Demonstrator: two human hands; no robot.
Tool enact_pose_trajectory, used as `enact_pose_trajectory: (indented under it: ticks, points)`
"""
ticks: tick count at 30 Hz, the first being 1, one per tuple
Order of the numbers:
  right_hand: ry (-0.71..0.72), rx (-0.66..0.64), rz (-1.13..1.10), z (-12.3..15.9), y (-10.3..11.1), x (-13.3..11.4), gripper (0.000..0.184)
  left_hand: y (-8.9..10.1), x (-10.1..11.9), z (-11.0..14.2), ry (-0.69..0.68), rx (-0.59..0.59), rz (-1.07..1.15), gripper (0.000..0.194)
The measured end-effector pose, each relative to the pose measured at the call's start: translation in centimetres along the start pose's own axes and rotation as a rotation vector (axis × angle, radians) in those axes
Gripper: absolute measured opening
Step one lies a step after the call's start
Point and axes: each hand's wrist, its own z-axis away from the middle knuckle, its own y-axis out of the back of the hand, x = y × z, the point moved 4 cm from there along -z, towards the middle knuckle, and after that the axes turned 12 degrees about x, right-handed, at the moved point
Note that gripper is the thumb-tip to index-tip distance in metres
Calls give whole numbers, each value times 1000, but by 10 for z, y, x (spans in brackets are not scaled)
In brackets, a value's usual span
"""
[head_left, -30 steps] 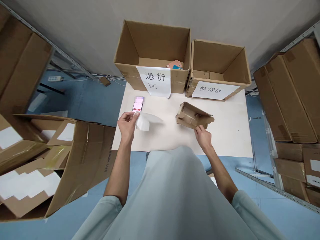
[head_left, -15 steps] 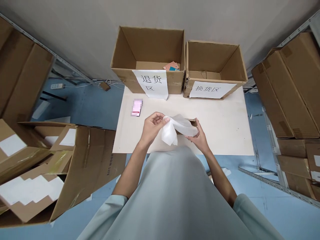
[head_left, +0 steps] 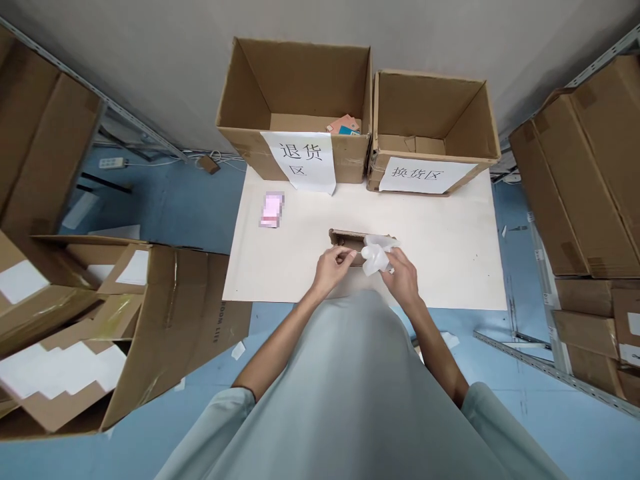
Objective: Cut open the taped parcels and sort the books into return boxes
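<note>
A small open cardboard box [head_left: 345,238] lies on the white table in front of me, its inside partly showing. My right hand [head_left: 401,277] is closed on a crumpled sheet of thin white packing foam [head_left: 374,257], bunched over the box's right end. At the box's near left side is my left hand [head_left: 332,270]. Its thumb and fingers are drawn together in a pinch, and I cannot make out what is between them. The near wall of the box is partly hidden by my hands and the foam.
Two open cardboard boxes with handwritten paper signs, a larger one [head_left: 240,143] and a smaller one [head_left: 493,150], stand at the table's back. A phone with a blurred screen [head_left: 272,209] lies left. A big carton [head_left: 185,300] of parcels is at left; stacked cartons [head_left: 575,193] are at right.
The foam sheet, stretched between both hands before, is now bunched in my right hand. My left hand has let go of it and moved right and nearer, to the small box, which shows more.
</note>
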Motion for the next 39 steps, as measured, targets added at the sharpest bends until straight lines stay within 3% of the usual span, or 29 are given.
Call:
enact_pose_trajectory:
  ticks: [4, 7, 11, 14, 16, 19, 22, 24, 26, 28, 30, 32, 35, 39]
  points:
    - [41, 100, 57, -13, 19, 12, 34, 12, -24, -8, -212, 8, -342, 23]
    - [25, 28, 1, -15, 17, 11, 42, 11, -45, -9, -259, -36, -413, 49]
    - [-7, -171, -19, -16, -8, 6, 50, 5, -61, -8, -332, -123, -404, 95]
    - [129, -292, 96, -24, -36, 0, 40, 1, -64, -10, -367, -156, -396, 113]
    - [173, -368, 215, -34, -57, 0, 37, -1, -64, -13, -389, -161, -400, 117]
    - [85, -518, 322, -45, -82, 6, 41, -2, -62, -15, -411, -161, -396, 114]
    - [11, -583, 202, -42, -86, 10, 47, 2, -60, -12, -396, -136, -334, 106]
    - [-36, -454, 53, -37, -72, 15, 47, 9, -61, -9, -329, -85, -265, 102]
    - [-136, -219, -76, -28, -49, 29, 43, 18, -65, -6, -200, -3, -186, 101]
    - [-295, 29, -159, -17, -27, 53, 46, 27, -73, -4, -35, 77, -102, 101]
    - [-486, 190, -216, -4, -19, 81, 58, 32, -81, -6, 132, 130, -29, 96]
    - [-671, 189, -323, 7, -29, 105, 73, 31, -88, -11, 283, 145, 21, 91]
    - [-854, 37, -530, 20, -63, 120, 88, 21, -90, -21, 456, 69, 60, 86]
    - [-826, 6, -646, 31, -82, 108, 80, 9, -80, -25, 522, -136, -24, 94]
